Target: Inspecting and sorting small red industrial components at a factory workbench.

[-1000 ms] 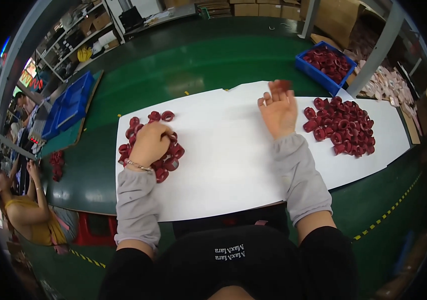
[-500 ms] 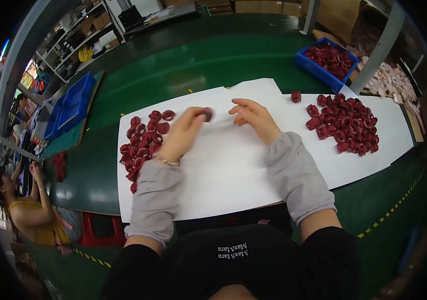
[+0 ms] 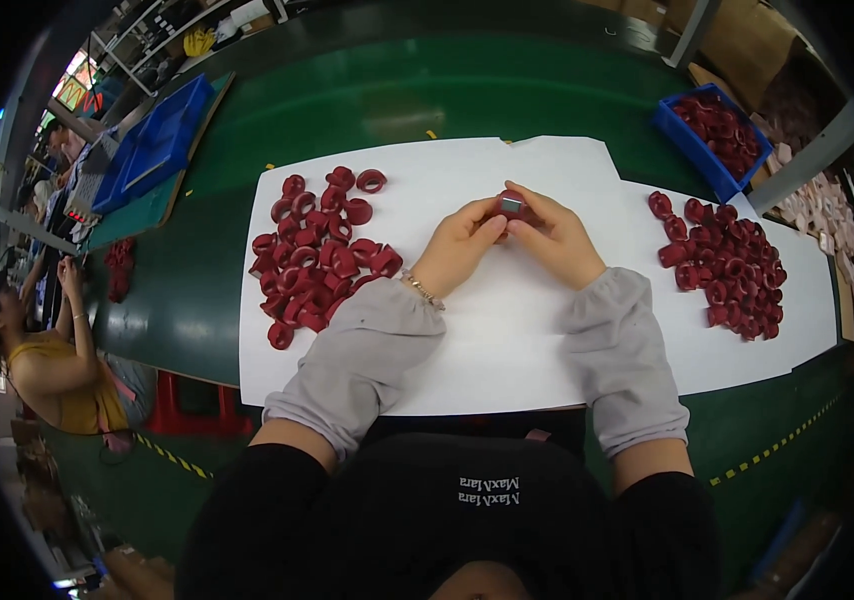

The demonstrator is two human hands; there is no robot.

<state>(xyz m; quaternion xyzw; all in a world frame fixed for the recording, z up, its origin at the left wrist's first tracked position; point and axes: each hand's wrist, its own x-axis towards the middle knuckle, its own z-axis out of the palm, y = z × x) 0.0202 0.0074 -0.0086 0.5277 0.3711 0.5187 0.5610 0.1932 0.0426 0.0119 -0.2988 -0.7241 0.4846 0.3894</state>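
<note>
Above the white sheet, both of my hands meet on one small dark red ring-shaped piece (image 3: 512, 205), with a grey flat face showing on it. My left hand (image 3: 460, 243) has thumb and fingers pinched at its left side. From the other side my right hand (image 3: 559, 240) grips it, the index finger over the top and the thumb below. A loose heap of similar red rings (image 3: 319, 255) lies to the left of my left hand. Another heap of red rings (image 3: 727, 262) sits to the right of my right hand.
White paper (image 3: 487, 350) covers part of the green table (image 3: 377, 95). A blue bin (image 3: 704, 150) of red pieces stands at the far right, near a metal post (image 3: 812, 155). Blue trays (image 3: 162, 140) are at the far left. A co-worker (image 3: 57, 360) sits at the left.
My left hand has moved right with a red ring, and my right hand has closed on it too. The lone ring near the right heap no longer lies apart. The view has shifted.
</note>
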